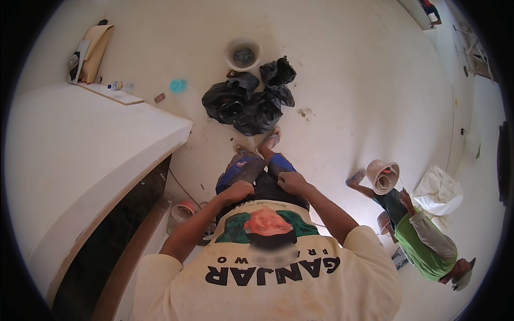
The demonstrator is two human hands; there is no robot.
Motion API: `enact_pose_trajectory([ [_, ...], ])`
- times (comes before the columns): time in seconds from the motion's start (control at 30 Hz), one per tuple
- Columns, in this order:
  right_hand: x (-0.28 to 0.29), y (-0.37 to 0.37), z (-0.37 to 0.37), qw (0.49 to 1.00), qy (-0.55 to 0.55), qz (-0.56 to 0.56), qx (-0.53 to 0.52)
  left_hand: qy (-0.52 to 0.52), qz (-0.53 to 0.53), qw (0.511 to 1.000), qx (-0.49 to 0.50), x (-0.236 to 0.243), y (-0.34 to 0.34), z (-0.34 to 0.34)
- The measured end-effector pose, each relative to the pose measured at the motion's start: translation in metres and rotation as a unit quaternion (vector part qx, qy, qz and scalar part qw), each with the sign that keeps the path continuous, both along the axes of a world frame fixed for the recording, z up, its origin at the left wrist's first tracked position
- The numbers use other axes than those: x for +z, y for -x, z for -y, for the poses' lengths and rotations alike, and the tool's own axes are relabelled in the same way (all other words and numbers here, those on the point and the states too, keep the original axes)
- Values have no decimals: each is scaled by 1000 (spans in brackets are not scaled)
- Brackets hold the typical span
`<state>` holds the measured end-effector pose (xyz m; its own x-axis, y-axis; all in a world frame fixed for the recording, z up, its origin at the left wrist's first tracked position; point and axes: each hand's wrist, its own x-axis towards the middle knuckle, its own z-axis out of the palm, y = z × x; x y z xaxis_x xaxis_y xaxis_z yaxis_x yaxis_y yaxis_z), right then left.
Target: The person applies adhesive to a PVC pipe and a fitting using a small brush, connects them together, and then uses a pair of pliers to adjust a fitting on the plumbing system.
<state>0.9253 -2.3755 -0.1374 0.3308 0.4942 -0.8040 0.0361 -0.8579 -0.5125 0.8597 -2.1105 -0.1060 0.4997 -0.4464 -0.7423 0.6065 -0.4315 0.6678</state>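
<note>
Both hands sit at the waist: the left hand (237, 191) and right hand (292, 182) are bunched into fists, fingers curled tight on the waistband of the dark shorts (266, 188), just under the hem of the cream printed shirt (278, 267). Best bet is probably an even pull on both sides so the fabric sits straight. Further out on the floor (353, 80) lie black plastic bags (249, 99) and a white bucket (243, 53); another person in green (423, 241) crouches to the right.
</note>
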Motion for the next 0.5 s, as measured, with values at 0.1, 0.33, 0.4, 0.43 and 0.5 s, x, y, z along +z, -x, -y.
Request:
enact_pose_trajectory([
  [0.1,16,-14,10,996,-46,-78,-7,83,-8,996,-13,-17,31,-2],
  [0.33,-44,-58,-20,948,-77,-248,184,197,-109,974,-17,-148,49,14],
  [0.4,-125,-62,-30,927,-116,-251,252,165,-156,969,-99,-204,35,18],
  [0.43,-166,-65,-36,918,-142,-239,282,151,-112,971,-146,-241,28,16],
  [0.5,-256,-91,-58,924,-187,-183,279,139,-6,978,-154,-306,4,5],
])
